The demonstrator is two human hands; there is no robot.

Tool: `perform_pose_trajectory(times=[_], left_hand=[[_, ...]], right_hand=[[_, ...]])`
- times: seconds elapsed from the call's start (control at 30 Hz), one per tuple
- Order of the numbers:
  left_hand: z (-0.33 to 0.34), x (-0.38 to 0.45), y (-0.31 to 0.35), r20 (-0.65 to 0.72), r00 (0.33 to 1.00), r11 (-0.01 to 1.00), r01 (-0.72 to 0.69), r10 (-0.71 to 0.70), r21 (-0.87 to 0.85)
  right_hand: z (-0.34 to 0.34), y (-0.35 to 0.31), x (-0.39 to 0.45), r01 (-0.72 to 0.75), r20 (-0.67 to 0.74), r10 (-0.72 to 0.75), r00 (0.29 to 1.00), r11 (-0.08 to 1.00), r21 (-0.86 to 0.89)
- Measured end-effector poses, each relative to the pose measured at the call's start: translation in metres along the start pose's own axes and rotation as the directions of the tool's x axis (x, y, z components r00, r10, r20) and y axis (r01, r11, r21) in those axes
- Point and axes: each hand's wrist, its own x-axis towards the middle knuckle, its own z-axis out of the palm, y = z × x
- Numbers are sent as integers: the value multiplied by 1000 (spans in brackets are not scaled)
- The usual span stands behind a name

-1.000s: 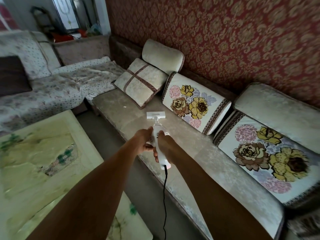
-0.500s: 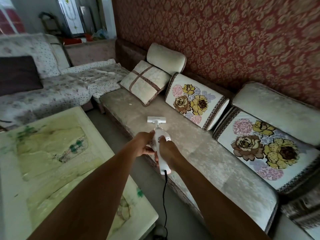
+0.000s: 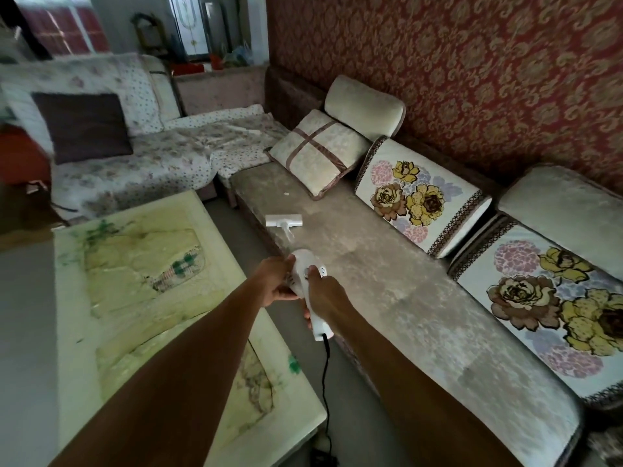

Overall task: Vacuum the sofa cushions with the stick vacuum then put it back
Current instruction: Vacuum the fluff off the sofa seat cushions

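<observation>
A white stick vacuum (image 3: 305,271) points away from me, and its flat nozzle head (image 3: 283,220) rests on the beige sofa seat cushion (image 3: 387,278) near the front edge. My right hand (image 3: 325,293) is wrapped around the handle, thumb on top of the body. My left hand (image 3: 274,281) grips the body's left side. A black cord (image 3: 325,375) hangs from the handle's end down to the floor.
Two floral back cushions (image 3: 418,197) and a striped pillow (image 3: 318,153) lean against the red patterned wall. A cream coffee table (image 3: 141,298) stands close on the left, leaving a narrow floor gap. A second covered sofa (image 3: 141,156) with a dark pillow joins at the far corner.
The nozzle has slid along the seat cushion toward its front edge. The view has swung slightly, and both hands keep the same hold on the vacuum.
</observation>
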Motion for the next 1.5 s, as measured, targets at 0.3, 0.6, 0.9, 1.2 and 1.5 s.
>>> perform_pose_trajectory(times=[0.3, 0.6, 0.9, 1.2, 1.5], left_hand=[[0, 54, 17, -77, 997, 995, 0, -7, -95], [14, 119, 62, -106, 994, 993, 10, -23, -120], [28, 167, 96, -120, 992, 986, 22, -42, -164], [34, 194, 114, -172, 984, 982, 17, -50, -188], [30, 205, 124, -168, 985, 989, 0, -26, -151]], right_hand=[[4, -23, 61, 19, 29, -16, 999, 996, -85], [-20, -69, 127, -3, 68, 10, 998, 995, -95], [-38, -100, 176, 19, 104, -2, 995, 987, -162], [-36, -119, 210, -37, 105, 49, 993, 992, -118], [-41, -135, 219, -45, 113, 57, 992, 993, -104]])
